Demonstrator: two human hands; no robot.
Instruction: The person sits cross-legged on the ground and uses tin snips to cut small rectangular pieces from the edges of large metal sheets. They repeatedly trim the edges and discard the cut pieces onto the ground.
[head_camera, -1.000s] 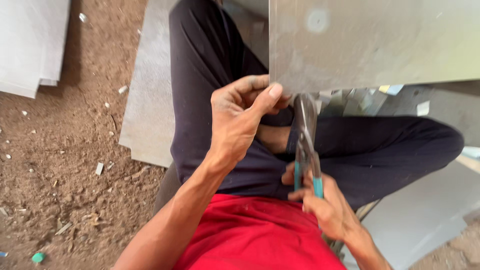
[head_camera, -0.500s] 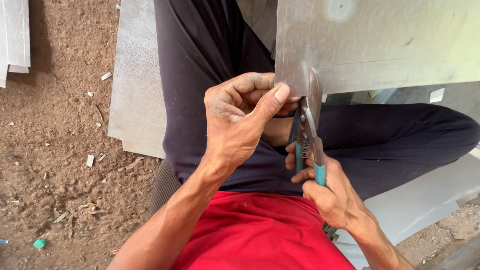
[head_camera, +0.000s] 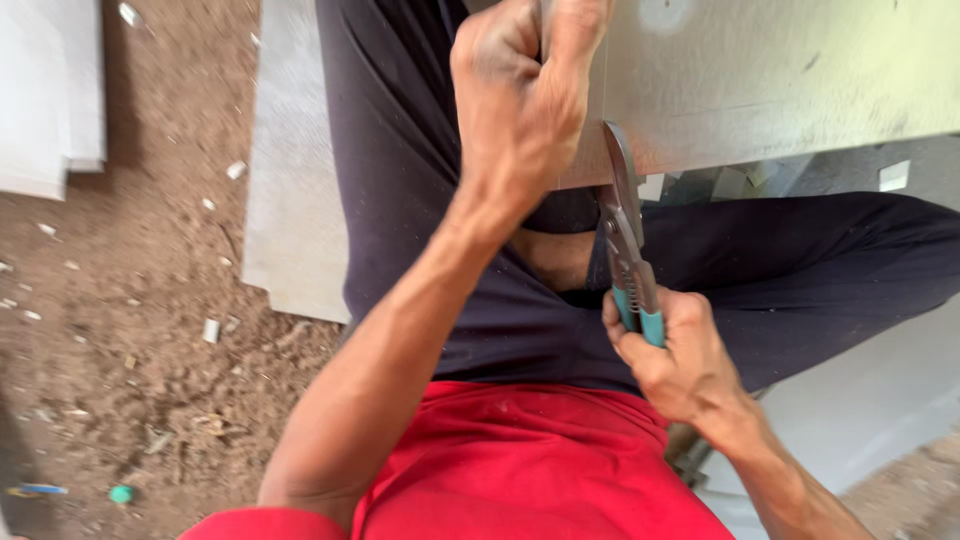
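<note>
Our left hand (head_camera: 520, 90) fingers pinch the flat grey metal sheet (head_camera: 780, 70); our right hand (head_camera: 670, 355) fingers clench teal-handled snips (head_camera: 625, 235)

No packages, labels, signs, screens.

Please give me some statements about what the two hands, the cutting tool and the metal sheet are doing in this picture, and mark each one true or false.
1. The right hand holds snips with teal handles. True.
2. The left hand rests flat on the ground. False: its grip is closed on the edge of the metal sheet.
3. The snips' blades meet the sheet's lower edge. True.
4. The person wears a blue shirt. False: the shirt is red.
</note>
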